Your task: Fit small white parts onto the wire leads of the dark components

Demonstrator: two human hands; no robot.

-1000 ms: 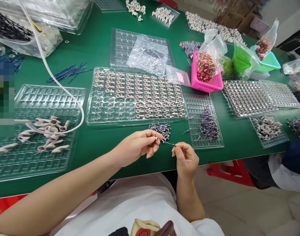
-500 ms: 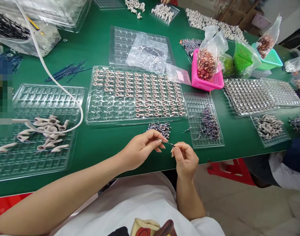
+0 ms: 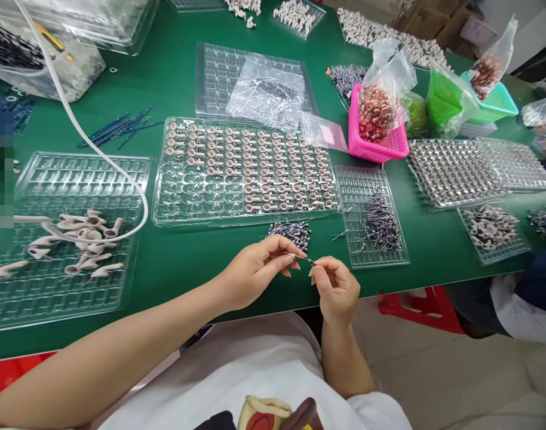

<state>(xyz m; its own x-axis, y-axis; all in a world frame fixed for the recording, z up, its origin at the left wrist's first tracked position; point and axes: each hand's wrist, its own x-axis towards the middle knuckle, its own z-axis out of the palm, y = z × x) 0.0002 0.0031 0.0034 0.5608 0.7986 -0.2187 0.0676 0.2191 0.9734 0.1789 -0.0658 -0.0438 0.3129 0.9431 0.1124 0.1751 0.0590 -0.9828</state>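
Observation:
Between the fingertips of my left hand (image 3: pixel 257 273) is the pale end of a small wired part (image 3: pixel 302 258). Its thin dark wires stretch across to my right hand (image 3: pixel 338 291), whose thumb and forefinger pinch the other end. Both hands are closed and hover over the table's front edge. Just behind my left fingers lies a pile of small wired parts (image 3: pixel 295 230) with dark leads. More wired parts (image 3: pixel 381 224) are heaped on a clear tray (image 3: pixel 401 254) to the right. My fingers hide most of the held part's pale end.
A large clear tray (image 3: pixel 183 194) behind my hands holds rows of pale earphone-like shells (image 3: pixel 266 164). At left, a tray (image 3: pixel 107 298) carries loose shells under a white cable (image 3: pixel 125 170). A pink basket (image 3: pixel 380 152) with bagged copper-coloured pieces stands behind; a co-worker sits at right.
My right hand has come slightly nearer to my left, and the wire span between them looks shorter. Both hands keep their pinch. The whole view has shifted a little.

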